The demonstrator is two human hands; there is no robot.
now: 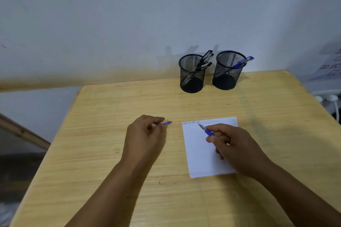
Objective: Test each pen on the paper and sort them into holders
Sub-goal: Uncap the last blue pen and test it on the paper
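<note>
A white sheet of paper (pixel 201 153) lies on the wooden table, with short blue scribbles along its top edge. My right hand (pixel 234 145) grips a blue pen (pixel 207 130) with its tip down on the paper just below the scribbles. My left hand (pixel 145 134) rests on the table left of the paper and pinches a blue pen cap (pixel 166 122). At the back stand two black mesh holders: the left holder (pixel 191 73) has several black pens in it, and the right holder (pixel 227 71) has a blue pen (pixel 242 61).
The wooden table (pixel 103 116) meets a pale wall behind the holders. Its left edge drops to the floor and a wooden frame (pixel 24 131). Off the right edge are white plugs and cables (pixel 330 98) and a printed sign (pixel 330 68).
</note>
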